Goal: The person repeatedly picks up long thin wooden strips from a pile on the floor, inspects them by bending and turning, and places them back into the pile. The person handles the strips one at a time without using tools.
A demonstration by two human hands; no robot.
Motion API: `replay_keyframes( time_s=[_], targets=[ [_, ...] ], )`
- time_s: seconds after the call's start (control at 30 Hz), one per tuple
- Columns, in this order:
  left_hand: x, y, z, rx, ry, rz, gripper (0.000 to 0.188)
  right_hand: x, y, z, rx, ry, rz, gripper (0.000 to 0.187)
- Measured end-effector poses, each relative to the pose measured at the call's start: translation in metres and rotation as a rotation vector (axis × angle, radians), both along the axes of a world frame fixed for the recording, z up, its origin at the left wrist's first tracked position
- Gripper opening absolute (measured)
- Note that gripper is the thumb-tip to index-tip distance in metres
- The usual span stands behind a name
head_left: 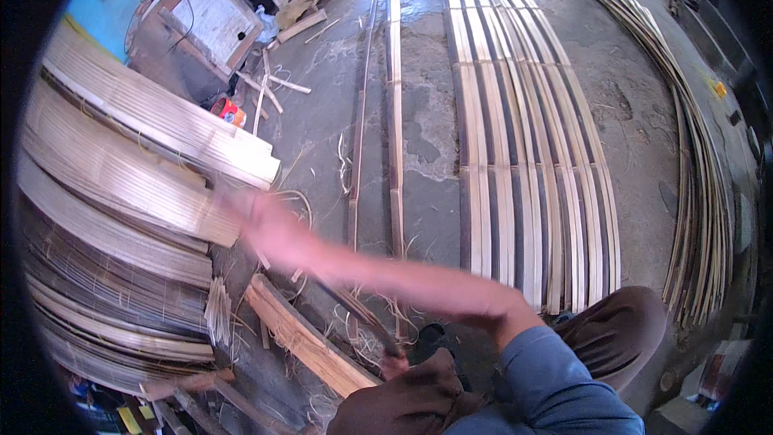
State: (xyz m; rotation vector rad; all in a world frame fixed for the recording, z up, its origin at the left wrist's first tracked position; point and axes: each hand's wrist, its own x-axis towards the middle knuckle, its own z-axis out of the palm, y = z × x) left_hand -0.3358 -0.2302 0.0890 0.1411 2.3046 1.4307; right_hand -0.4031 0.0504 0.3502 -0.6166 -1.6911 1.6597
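My right hand [256,219] reaches far to the left, across my body, and is blurred by motion. It is at the near end of a big stack of split bamboo slats [121,185]; whether it grips one is unclear. Only a small part of my left hand [394,366] shows above my knee [411,403]. It is closed on the handle of a dark curved blade [354,310] that points up and to the left. A rough wooden block [302,338] lies on the floor just under the blade.
Long bamboo slats [523,161] lie side by side on the concrete floor ahead, with two single strips [394,113] to their left. A curved bundle of thin strips [700,185] runs along the right. A wooden box [213,20] and offcuts stand at the back left.
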Motion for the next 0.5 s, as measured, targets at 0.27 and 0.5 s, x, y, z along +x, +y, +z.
replay_keyframes(
  time_s=[0.27,0.5],
  targets=[
    [-0.006,-0.021,0.055,-0.237,0.042,-0.487,0.044,0.046,0.097,-0.205,-0.979,0.344,-0.051,0.041],
    [-0.079,0.175,0.066,0.115,-0.065,-0.72,0.045,0.059,0.014,-0.263,-0.702,0.014,-0.027,0.044]
  ],
)
